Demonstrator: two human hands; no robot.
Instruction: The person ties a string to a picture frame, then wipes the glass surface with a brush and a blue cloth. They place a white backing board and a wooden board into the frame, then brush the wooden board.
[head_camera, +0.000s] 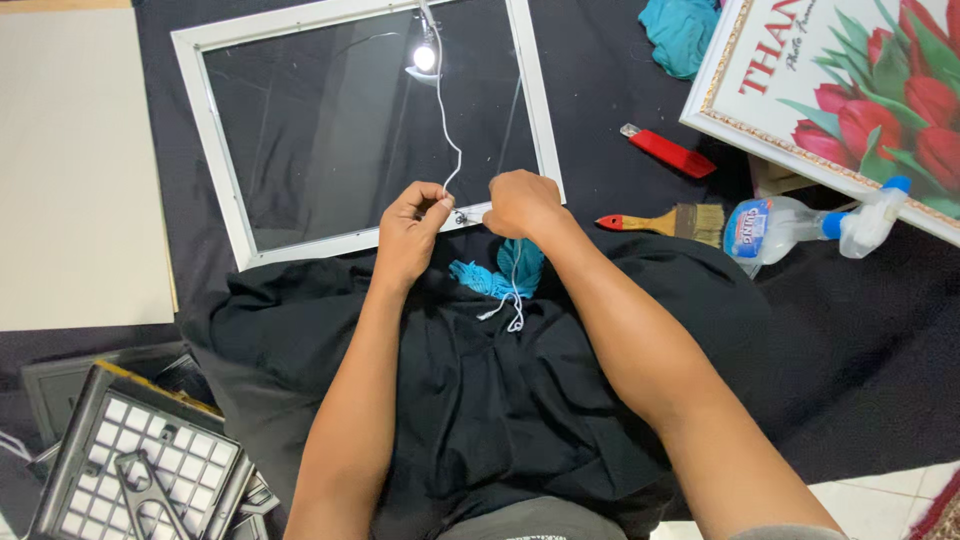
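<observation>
A white picture frame (215, 140) with a glass pane lies on the black cloth in front of me. A thin white string (447, 140) runs across the glass down to the frame's near edge. My left hand (410, 232) pinches the string at that edge. Beside it, my right hand (520, 205) is closed on the same string, whose loose end hangs down onto my lap. A teal rag (500, 278) lies just under my right hand. A small metal hook on the frame sits between the two hands.
A red-handled paint brush (665, 222), a red utility knife (668, 151) and a clear spray bottle (800, 225) lie at right. A framed red tulip picture (850, 100) leans at top right, with a teal cloth (680, 32). A pale board (70, 170) lies left; a gridded backing (140, 465) lower left.
</observation>
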